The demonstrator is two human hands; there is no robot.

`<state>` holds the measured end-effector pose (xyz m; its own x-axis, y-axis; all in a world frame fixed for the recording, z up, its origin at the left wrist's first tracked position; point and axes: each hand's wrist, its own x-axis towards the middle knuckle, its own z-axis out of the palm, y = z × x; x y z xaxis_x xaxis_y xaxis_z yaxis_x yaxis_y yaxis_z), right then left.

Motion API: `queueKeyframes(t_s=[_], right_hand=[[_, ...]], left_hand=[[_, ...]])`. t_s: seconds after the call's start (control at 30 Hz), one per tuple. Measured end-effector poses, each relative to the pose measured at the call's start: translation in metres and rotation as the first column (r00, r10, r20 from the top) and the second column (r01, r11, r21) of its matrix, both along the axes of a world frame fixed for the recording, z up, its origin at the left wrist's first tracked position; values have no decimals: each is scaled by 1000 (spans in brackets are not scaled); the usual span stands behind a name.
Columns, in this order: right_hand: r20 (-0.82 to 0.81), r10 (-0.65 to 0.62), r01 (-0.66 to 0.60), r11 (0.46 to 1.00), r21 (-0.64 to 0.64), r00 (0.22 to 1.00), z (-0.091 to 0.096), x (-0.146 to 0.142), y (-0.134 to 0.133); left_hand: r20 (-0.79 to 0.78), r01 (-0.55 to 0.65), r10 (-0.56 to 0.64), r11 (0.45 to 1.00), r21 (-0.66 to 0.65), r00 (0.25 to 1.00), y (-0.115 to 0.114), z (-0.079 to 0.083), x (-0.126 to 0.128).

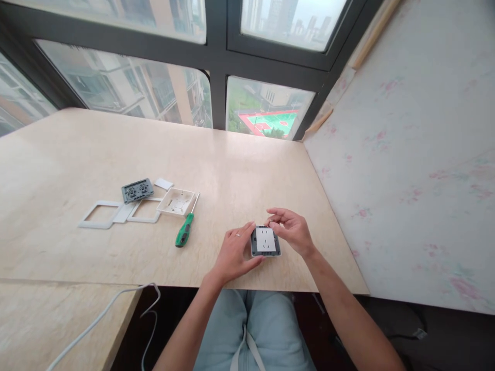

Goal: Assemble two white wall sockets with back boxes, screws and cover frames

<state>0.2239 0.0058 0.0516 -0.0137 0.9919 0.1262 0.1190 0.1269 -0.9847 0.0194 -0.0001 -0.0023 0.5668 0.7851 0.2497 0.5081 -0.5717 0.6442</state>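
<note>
A wall socket [265,240] with a white face and a dark grey frame lies on the table near its front edge. My left hand [236,253] holds it from the left, fingers at the upper left corner and thumb along the lower edge. Over the socket's upper right corner is my right hand [291,230], its thumb and index finger pinched on a tiny piece that looks like a screw [270,222]. The fingers hide part of that piece. A green-handled screwdriver [185,230] rests to the left, its shaft against a white mounting box [176,201].
Farther left lie a grey switch module [137,190], a small white plate [164,184] and two white cover frames [99,224] around another white plate [124,213]. A white cable [104,312] crosses the lower left. Windows stand behind; a papered wall [406,180] borders the right.
</note>
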Motion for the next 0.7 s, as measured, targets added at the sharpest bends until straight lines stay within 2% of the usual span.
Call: queueKeyframes(t_s=[0.2, 0.37, 0.5, 0.7], right_hand=[[60, -31, 28, 998, 49, 998, -14, 7, -12], [197, -32, 5, 991, 135, 980, -6, 8, -19], [302, 10, -79, 973, 218, 953, -2, 5, -19], [454, 48, -207, 929, 308, 890, -8, -1, -15]], left_hand=[[-5, 9, -9, 1000, 19, 1000, 1, -1, -1], [-7, 8, -8, 1000, 14, 1000, 0, 0, -1], [-11, -6, 6, 1000, 13, 1000, -1, 0, 0], [-6, -7, 7, 1000, -12, 1000, 0, 1, 1]])
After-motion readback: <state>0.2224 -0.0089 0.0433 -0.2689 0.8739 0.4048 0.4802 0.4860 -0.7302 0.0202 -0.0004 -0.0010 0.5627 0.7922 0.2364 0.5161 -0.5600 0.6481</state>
